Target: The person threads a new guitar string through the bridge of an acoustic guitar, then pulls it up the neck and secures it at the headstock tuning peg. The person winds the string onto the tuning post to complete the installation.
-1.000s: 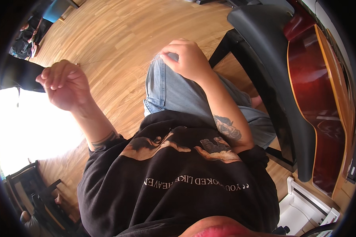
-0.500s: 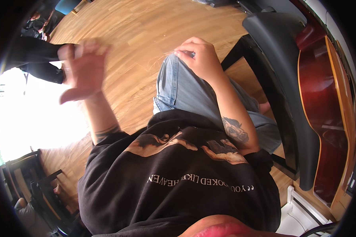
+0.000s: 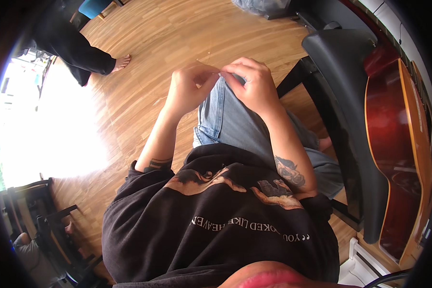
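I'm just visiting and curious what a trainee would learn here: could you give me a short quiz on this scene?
1. True or false: the left hand and right hand meet fingertip to fingertip above the blue denim knee.
2. What stands at the right? A: red-brown wooden guitar B: bicycle
3. The floor is made of ____.

Key: 1 true; 2 A; 3 wood. What the fingers pinch is too small to tell.

The person wears a black short-sleeved T-shirt (image 3: 216,230) filling the lower middle of the frame, printed with a tan-and-brown graphic and a line of pale lettering beneath it. Light blue denim jeans (image 3: 225,120) — faded, seamed along the side — cover the legs at centre. Both forearms are bare, each bearing a dark tattoo: a band by the left sleeve (image 3: 156,164), a shaded figure on the right forearm (image 3: 289,171).
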A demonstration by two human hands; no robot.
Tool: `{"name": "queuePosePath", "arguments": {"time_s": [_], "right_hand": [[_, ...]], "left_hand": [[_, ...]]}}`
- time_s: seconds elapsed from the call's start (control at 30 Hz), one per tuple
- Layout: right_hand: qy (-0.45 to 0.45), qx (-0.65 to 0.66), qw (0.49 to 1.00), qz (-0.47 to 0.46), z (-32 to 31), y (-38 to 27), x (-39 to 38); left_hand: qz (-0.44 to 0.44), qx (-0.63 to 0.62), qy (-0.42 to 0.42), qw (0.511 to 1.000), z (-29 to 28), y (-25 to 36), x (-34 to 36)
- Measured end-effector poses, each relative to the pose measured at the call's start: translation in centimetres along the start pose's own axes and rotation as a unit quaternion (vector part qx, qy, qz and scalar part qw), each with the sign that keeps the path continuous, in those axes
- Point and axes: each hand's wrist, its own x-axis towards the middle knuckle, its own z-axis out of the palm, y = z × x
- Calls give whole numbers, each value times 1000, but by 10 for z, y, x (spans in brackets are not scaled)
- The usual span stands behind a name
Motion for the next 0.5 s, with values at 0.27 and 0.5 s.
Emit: {"name": "queuePosePath", "arguments": {"time_s": [0.27, 0.5], "right_hand": [[19, -50, 998, -37, 5, 1, -2], [90, -131, 982, -100, 10, -8, -14]], "left_hand": [[-32, 30, -39, 998, -2, 14, -4], [-79, -352, 29, 932, 10, 1, -7]]}}
